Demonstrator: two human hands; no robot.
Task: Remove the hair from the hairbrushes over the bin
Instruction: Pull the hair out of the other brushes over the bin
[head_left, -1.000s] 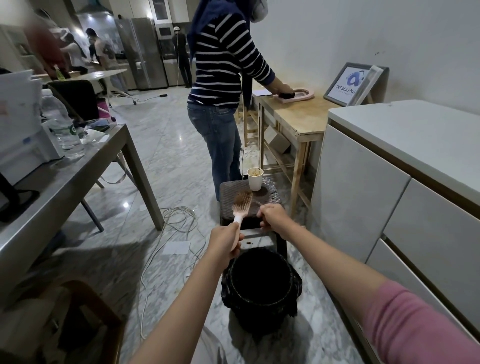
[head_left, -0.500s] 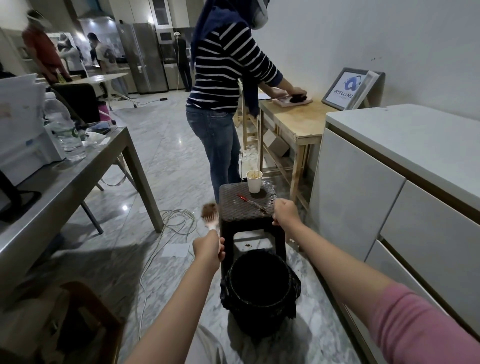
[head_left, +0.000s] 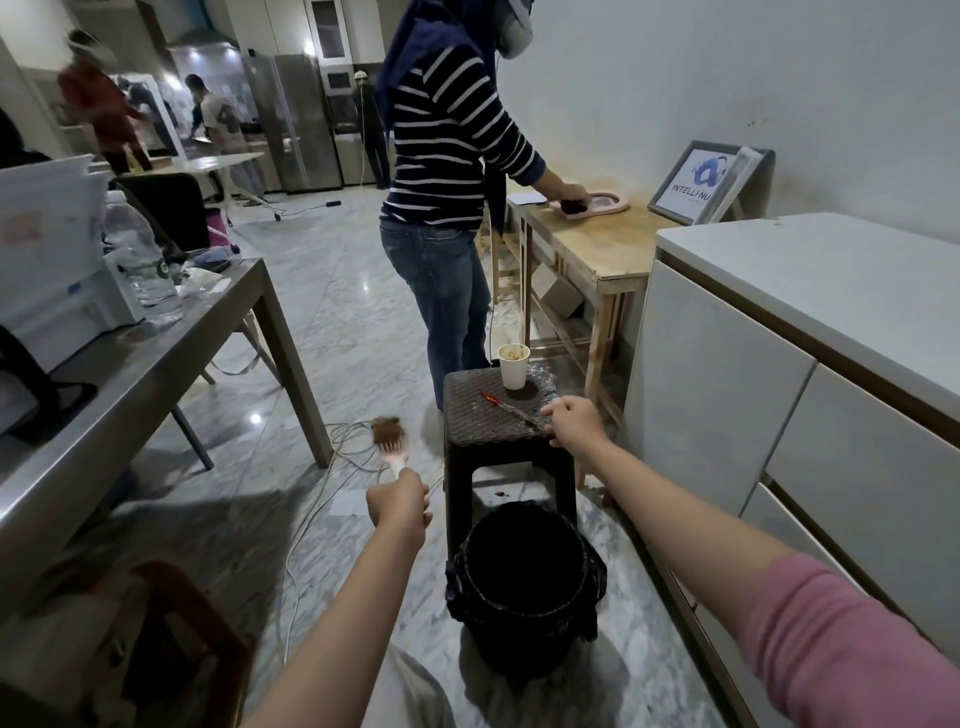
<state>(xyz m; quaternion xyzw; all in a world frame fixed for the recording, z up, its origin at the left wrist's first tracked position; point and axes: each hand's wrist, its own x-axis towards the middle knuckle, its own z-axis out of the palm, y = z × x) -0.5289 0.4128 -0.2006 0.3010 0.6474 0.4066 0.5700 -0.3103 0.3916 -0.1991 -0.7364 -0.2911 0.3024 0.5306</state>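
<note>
Hairbrush (head_left: 390, 441) bristles blurred, handle inside left hand (head_left: 399, 503)

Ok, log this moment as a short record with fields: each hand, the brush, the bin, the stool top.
left hand: grips the handle of the hairbrush
hairbrush: bristles clogged with brown hair, held over the floor, left of the bin
right hand: at the stool edge, fingers curled by the red tool; grip unclear
stool top: paper cup, red tool
bin: black, on the floor before the stool
</note>
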